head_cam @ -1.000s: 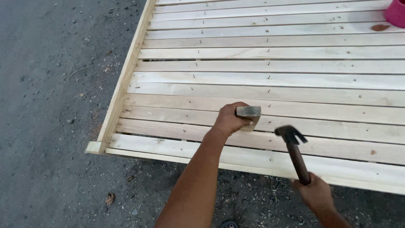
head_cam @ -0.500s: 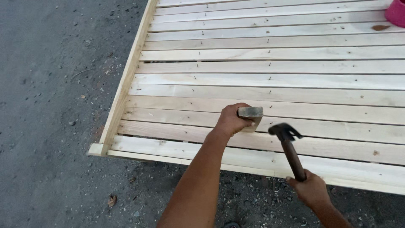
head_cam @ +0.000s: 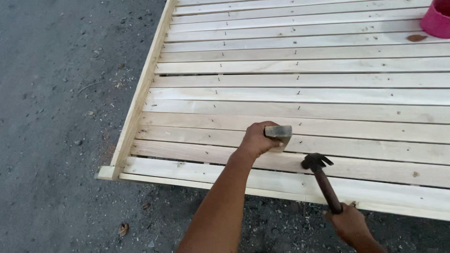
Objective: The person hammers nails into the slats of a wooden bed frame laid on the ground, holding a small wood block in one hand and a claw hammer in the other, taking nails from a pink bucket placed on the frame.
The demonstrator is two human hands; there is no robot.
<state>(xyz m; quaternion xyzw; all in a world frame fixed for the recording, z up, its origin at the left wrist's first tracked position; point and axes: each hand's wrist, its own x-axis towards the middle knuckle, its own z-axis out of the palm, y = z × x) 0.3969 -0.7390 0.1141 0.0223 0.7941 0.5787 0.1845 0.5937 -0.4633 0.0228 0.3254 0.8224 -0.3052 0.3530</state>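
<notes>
Fingers of the left hand (head_cam: 257, 139) wrap a small grey block (head_cam: 278, 131); right hand (head_cam: 350, 225) grips a claw hammer (head_cam: 321, 180).
Both rest over pale, rough-sawn slats (head_cam: 300, 98) nailed in rows on gritty asphalt (head_cam: 61, 117); a pink tub (head_cam: 438, 18) sits far corner.

Hammer head down on a slatted wooden panel.

I see my left hand (head_cam: 257, 139) gripping a small grey block (head_cam: 278, 131) against a slat of the pale wooden panel (head_cam: 300, 96), while my right hand (head_cam: 350, 225) holds the hammer (head_cam: 321, 178), its dark head touching the near slat. The panel lies on grey asphalt (head_cam: 61, 117); a pink tub (head_cam: 437, 18) sits at its far corner.
</notes>
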